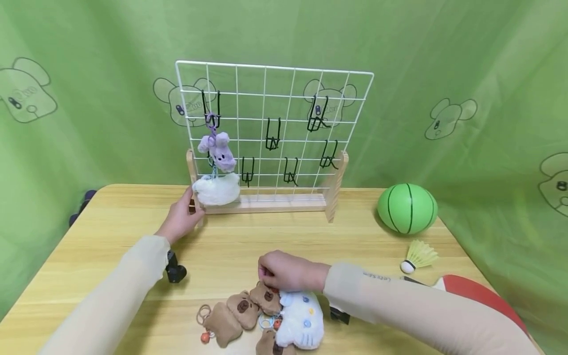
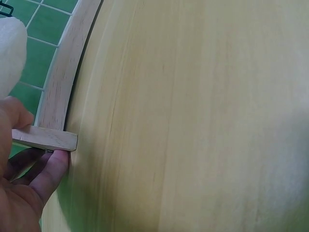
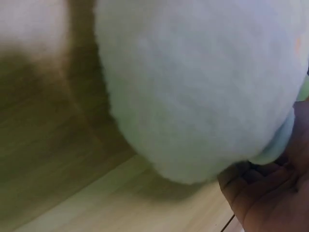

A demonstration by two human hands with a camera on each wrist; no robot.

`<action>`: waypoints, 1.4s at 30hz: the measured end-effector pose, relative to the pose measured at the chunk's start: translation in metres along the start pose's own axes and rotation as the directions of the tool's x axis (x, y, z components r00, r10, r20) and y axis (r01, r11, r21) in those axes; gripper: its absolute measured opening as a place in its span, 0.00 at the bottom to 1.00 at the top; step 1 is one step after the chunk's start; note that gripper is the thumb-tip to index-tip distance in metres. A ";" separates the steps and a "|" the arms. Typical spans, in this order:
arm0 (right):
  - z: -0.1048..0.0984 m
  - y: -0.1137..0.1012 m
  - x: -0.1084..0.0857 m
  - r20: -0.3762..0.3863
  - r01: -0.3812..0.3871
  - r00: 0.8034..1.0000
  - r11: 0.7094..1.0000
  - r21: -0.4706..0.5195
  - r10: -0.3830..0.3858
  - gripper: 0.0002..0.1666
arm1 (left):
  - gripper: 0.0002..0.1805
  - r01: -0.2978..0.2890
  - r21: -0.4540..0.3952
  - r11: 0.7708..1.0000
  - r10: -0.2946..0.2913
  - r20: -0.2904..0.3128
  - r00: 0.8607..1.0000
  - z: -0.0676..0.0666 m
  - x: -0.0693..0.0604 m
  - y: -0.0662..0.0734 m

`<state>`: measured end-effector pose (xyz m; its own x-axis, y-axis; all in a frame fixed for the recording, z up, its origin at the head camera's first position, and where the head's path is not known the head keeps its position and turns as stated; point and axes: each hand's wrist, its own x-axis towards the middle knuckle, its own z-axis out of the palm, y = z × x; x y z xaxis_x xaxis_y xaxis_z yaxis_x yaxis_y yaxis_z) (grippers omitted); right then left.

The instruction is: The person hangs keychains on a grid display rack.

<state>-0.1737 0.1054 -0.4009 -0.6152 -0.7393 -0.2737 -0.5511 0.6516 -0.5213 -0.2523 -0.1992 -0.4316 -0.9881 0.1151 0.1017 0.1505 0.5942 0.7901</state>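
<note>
My left hand [image 1: 181,217] grips the lower left wooden leg [image 2: 46,138] of a white wire grid rack [image 1: 265,67], thumb on one side and fingers on the other. Beside it hang a purple plush keychain [image 1: 222,154] and a white plush keychain [image 1: 216,190]. On the table, my right hand [image 1: 290,270] pinches at the upper end of a brown plush keychain [image 1: 266,299] with curled fingers; the fingertips are partly hidden. Close under that hand lies a white cat plush [image 1: 301,321], which fills much of the right wrist view.
More brown plush keychains [image 1: 224,323] lie at the table's front. Several black hooks [image 1: 272,140] sit on the grid. A green ball [image 1: 407,208], a yellow shuttlecock [image 1: 417,256] and a red paddle [image 1: 477,292] are at the right, the paddle partly behind my right arm.
</note>
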 end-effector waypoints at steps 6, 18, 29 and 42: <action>0.000 -0.004 0.000 0.009 0.031 0.999 0.994 -0.104 -0.030 0.09 | 0.44 0.009 -0.001 1.000 -0.009 0.005 1.000 0.001 0.001 -0.003; -0.017 -0.003 -0.004 0.011 0.070 0.997 0.997 0.014 -0.071 0.07 | 0.45 0.014 0.008 1.000 -0.014 0.006 1.000 -0.002 0.003 0.003; -0.033 0.013 -0.012 -0.047 0.118 0.993 0.935 0.335 -0.108 0.08 | 0.45 0.008 0.015 1.000 -0.008 0.004 1.000 -0.003 0.000 0.006; -0.031 0.019 -0.013 -0.080 0.104 0.994 0.793 0.601 -0.070 0.10 | 0.45 0.001 0.003 1.000 -0.001 -0.003 1.000 0.000 0.001 -0.001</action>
<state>-0.1934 0.1329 -0.3824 -0.6183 -0.7671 -0.1710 -0.1622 0.3374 -0.9273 -0.2533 -0.1995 -0.4326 -0.9885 0.1115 0.1026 0.1492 0.5967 0.7885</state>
